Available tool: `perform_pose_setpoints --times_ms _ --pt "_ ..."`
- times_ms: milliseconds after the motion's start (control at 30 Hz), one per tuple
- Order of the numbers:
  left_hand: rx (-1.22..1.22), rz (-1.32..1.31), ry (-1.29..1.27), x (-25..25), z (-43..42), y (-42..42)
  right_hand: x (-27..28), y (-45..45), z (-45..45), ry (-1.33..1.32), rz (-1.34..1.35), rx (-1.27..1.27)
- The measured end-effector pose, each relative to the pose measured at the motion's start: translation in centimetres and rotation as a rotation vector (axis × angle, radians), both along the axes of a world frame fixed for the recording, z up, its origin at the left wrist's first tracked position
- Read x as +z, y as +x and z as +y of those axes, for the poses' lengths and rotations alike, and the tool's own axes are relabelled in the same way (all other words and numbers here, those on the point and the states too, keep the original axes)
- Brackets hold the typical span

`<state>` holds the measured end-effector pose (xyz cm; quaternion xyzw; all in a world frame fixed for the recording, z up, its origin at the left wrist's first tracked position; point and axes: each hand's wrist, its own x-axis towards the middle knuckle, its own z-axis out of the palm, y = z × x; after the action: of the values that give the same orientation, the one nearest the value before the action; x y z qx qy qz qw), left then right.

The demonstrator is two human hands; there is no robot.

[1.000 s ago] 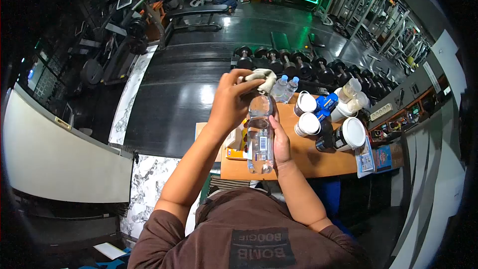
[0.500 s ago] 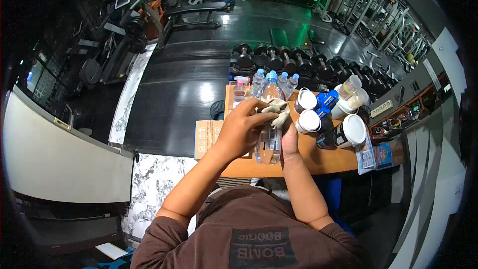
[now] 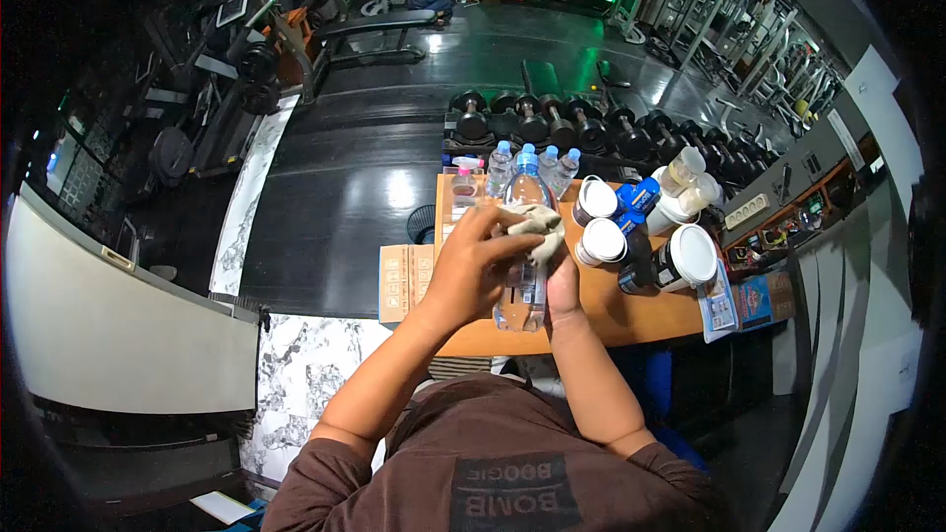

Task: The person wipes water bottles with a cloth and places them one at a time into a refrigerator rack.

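Upright in front of me is a large clear plastic water bottle (image 3: 522, 310) with a blue cap. My right hand (image 3: 564, 284) is wrapped around its right side, the fingers mostly hidden behind the bottle and cloth. A pale, crumpled cloth (image 3: 533, 222) is gripped in my left hand (image 3: 478, 261), which presses it against the upper part of the bottle. Behind it stand smaller water bottles (image 3: 500, 166) with blue caps and a spray bottle (image 3: 465, 182) with a pink top.
The wooden table (image 3: 601, 310) carries white-lidded tubs (image 3: 687, 254), blue containers (image 3: 639, 199) and a dark bottle (image 3: 636, 271) on its right. A cardboard box (image 3: 396, 286) is at the left edge, near a dark basket (image 3: 422, 225). Beyond the table is a rack of dumbbells (image 3: 532, 118).
The camera view has shifted slightly, so the scene sits a little further left. My left hand and the cloth have moved slightly on the bottle; both hands keep their holds.
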<state>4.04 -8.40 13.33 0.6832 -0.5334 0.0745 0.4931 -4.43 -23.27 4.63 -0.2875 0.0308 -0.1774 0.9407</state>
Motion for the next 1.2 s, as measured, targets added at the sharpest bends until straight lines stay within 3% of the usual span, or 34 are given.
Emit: perform_pose_setpoints --times_ms 133,167,233,267,367,433,500,567,633,767,1000,1067,1167,1200 --pt "-0.082 -0.048 0.106 -0.3 1.3 -1.8 1.4 0.1 -1.6 0.089 0.137 0.068" --pt "-0.121 -0.051 0.147 0.0 1.8 -2.3 1.0 0.9 -1.3 0.151 0.120 -0.007" --pt "-0.221 -0.048 0.186 0.7 2.9 -2.7 1.3 0.5 -2.1 0.117 0.038 0.141" --pt "-0.265 -0.009 0.171 1.3 3.2 -2.7 1.3 0.2 -2.0 0.079 0.054 0.082" --pt "-0.235 0.171 0.065 1.4 3.3 -2.5 2.0 0.3 -1.4 0.008 0.085 0.004" --pt "-0.157 0.153 -0.005 2.1 3.1 -2.1 1.0 0.4 -1.9 -0.105 0.037 0.058" --pt "-0.055 0.120 -0.038 2.3 2.3 -1.3 0.6 1.0 -1.7 -0.023 0.102 0.038" --pt "-0.032 0.062 -0.086 1.2 1.2 -0.3 0.8 0.7 -0.4 -0.024 -0.072 -0.005" --pt "-0.020 -0.024 -0.029 0.3 0.5 0.3 -0.2 1.0 -0.7 -0.017 -0.062 0.003" --pt "-0.091 0.029 0.047 -0.1 1.0 -0.7 1.1 0.9 -1.7 0.055 0.117 -0.033" --pt "-0.274 0.180 0.153 0.6 3.8 -1.1 1.3 1.1 -1.7 -0.011 0.071 -0.119" --pt "-0.346 0.300 0.132 0.1 4.2 -0.4 0.4 0.9 -2.5 -0.062 0.002 0.016" --pt "-0.234 0.364 0.016 -0.1 4.1 0.5 0.0 1.2 -2.5 0.165 0.143 0.042" --pt "-0.168 0.300 -0.004 -0.3 3.9 0.9 0.7 1.0 -2.0 0.119 0.092 0.047"
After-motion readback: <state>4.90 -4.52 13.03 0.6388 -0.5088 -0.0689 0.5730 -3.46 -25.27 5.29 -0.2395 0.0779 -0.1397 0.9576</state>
